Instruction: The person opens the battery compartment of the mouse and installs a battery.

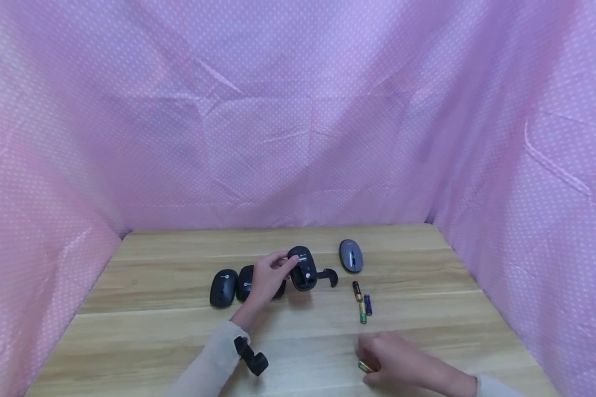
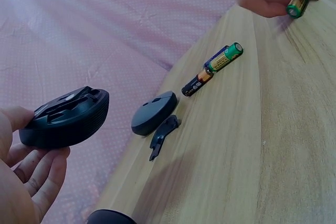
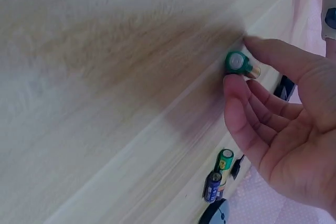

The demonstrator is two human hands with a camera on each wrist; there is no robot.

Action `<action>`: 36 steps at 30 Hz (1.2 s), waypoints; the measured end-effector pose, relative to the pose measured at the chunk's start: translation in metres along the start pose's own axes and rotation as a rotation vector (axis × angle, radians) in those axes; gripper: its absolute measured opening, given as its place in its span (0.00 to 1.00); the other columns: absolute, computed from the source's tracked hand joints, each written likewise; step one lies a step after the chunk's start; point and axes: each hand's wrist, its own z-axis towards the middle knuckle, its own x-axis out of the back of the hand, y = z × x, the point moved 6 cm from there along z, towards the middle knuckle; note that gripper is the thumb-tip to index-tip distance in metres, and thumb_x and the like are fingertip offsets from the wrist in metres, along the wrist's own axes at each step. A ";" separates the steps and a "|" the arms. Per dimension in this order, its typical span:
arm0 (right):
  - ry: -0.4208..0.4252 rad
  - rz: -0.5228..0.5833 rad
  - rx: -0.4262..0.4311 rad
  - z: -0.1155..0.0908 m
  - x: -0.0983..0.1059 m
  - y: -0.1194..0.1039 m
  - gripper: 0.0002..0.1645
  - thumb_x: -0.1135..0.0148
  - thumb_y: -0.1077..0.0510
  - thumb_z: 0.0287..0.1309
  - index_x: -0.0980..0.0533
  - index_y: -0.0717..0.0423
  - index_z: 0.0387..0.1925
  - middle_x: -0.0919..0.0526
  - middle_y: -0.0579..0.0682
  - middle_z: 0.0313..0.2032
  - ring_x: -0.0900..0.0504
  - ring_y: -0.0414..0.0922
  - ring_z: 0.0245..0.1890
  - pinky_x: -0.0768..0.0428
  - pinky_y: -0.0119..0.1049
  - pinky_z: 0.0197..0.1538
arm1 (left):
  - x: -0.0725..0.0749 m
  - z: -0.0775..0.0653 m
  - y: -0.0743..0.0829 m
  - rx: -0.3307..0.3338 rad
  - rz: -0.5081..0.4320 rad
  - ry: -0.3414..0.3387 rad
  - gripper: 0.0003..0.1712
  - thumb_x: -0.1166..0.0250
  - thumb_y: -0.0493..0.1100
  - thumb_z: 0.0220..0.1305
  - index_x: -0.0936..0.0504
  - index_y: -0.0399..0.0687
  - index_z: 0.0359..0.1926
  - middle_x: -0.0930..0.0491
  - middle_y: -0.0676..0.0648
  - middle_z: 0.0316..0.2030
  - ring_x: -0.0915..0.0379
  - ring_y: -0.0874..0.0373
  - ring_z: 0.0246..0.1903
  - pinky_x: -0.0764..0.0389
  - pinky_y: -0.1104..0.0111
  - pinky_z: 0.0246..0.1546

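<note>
My left hand [image 1: 265, 275] grips a black computer mouse [image 1: 305, 275] above the table, thumb on its underside and fingers beneath. The mouse's underside faces the head camera, its battery compartment uncovered. Beside it lies a black battery cover [image 1: 331, 277], with a narrow tab. Near the table's front, my right hand [image 1: 394, 361] pinches a green-and-gold battery [image 3: 239, 62] between thumb and fingers; motion blurs this hand in the head view. Farther back lie a black-and-copper battery [image 1: 357, 290], a blue battery [image 1: 368, 304] and another green-and-gold battery [image 1: 362, 312], close together.
A grey mouse [image 1: 351, 256] lies at the back right. Two black mice, a left one [image 1: 223, 288] and one partly hidden behind my left hand [image 1: 245, 281], sit on the wooden table [image 1: 144, 320]. Pink dotted cloth [image 1: 288, 138] hangs around the table's back and sides.
</note>
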 end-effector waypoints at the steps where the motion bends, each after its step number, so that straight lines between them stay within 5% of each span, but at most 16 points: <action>1: -0.002 0.014 0.009 0.001 -0.001 -0.001 0.12 0.24 0.53 0.52 0.22 0.40 0.32 0.26 0.33 0.23 0.30 0.29 0.23 0.28 0.26 0.25 | 0.001 0.000 0.000 0.000 0.002 0.001 0.21 0.29 0.51 0.66 0.14 0.44 0.53 0.14 0.44 0.36 0.16 0.48 0.33 0.12 0.57 0.41; 7: 0.045 -0.009 0.042 0.013 0.004 -0.012 0.09 0.27 0.58 0.53 0.20 0.41 0.30 0.26 0.31 0.21 0.31 0.28 0.21 0.28 0.24 0.24 | 0.002 -0.001 0.004 -0.010 -0.010 -0.009 0.20 0.29 0.50 0.66 0.14 0.44 0.53 0.14 0.44 0.36 0.18 0.56 0.30 0.11 0.57 0.41; 15: 0.457 -0.146 0.262 0.036 0.057 -0.058 0.09 0.31 0.63 0.59 0.16 0.52 0.42 0.15 0.41 0.32 0.24 0.27 0.28 0.23 0.20 0.29 | 0.002 -0.001 0.005 -0.004 -0.032 -0.025 0.22 0.29 0.52 0.66 0.15 0.43 0.55 0.13 0.43 0.39 0.17 0.59 0.30 0.11 0.62 0.41; 22: 0.753 -0.143 0.283 0.054 0.089 -0.088 0.12 0.27 0.62 0.58 0.15 0.58 0.44 0.17 0.43 0.29 0.26 0.29 0.24 0.24 0.20 0.26 | -0.003 -0.004 0.012 -0.034 -0.068 -0.035 0.20 0.28 0.49 0.65 0.14 0.41 0.52 0.13 0.42 0.37 0.17 0.60 0.30 0.10 0.59 0.39; 36: 0.864 -0.211 0.186 0.079 0.094 -0.106 0.10 0.23 0.61 0.53 0.17 0.57 0.36 0.18 0.47 0.30 0.23 0.34 0.22 0.25 0.19 0.25 | -0.002 -0.005 0.026 -0.071 -0.074 -0.015 0.21 0.28 0.50 0.64 0.13 0.40 0.51 0.12 0.41 0.37 0.17 0.59 0.32 0.11 0.66 0.35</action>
